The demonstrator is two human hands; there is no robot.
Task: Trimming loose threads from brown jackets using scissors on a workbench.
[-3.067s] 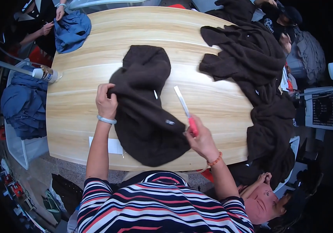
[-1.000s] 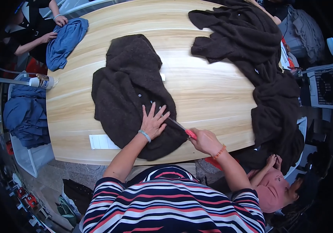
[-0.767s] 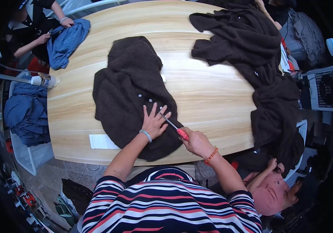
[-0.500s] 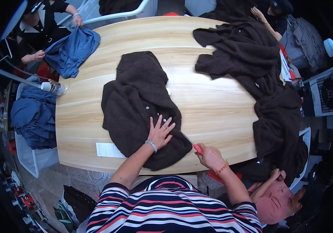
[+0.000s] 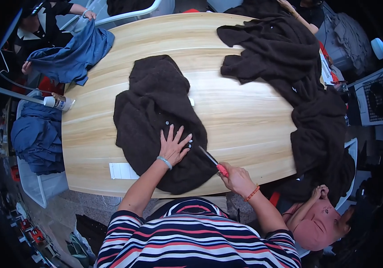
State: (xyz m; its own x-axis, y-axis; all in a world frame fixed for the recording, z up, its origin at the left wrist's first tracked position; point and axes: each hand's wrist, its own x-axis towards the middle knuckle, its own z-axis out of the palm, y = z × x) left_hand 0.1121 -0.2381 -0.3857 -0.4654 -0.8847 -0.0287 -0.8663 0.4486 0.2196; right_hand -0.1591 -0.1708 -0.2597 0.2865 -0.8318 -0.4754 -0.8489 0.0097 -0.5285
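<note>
A dark brown knitted garment with small pale buttons (image 5: pixel 155 98) lies bunched on the wooden table (image 5: pixel 240 129) in front of me. My left hand (image 5: pixel 173 145) rests flat on it, fingers spread beside the buttons. In my right hand (image 5: pixel 237 178), closed round its red handle, is a tool with a long narrow metal blade (image 5: pixel 208 155). The blade points up and left over the garment's right edge. Whether it is a knife or closed scissors, I cannot tell, nor whether its tip touches the cloth.
More dark brown garments (image 5: pixel 285 58) are heaped along the right side. At the far left a person handles a blue garment (image 5: pixel 73 51). A white-capped bottle (image 5: pixel 58 102) stands at the left edge, above a bin of blue clothes (image 5: pixel 37 138). A person in pink (image 5: pixel 314 223) is close at my right.
My left hand has slid slightly left across the garment. The blade has moved left, now over the cloth more clearly. The far-left person has spread the blue garment wider.
</note>
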